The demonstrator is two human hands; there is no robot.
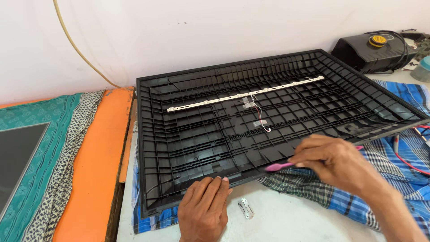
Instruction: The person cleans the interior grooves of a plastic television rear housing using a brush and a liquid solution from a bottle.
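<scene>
Now: left hand (204, 210) flat, grip spread on black panel (268, 116) edge | right hand (333, 161) pinching pink toothbrush (280, 166)

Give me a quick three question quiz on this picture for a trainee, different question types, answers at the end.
1. True or false: the right hand holds a pink toothbrush at the near rim of the black ribbed panel.
2. Which lies inside the panel? A) white light strip B) a hammer C) a cup
3. Fill in: the left hand rests on the panel's near ____.

Key: 1 true. 2 A. 3 edge.
</scene>
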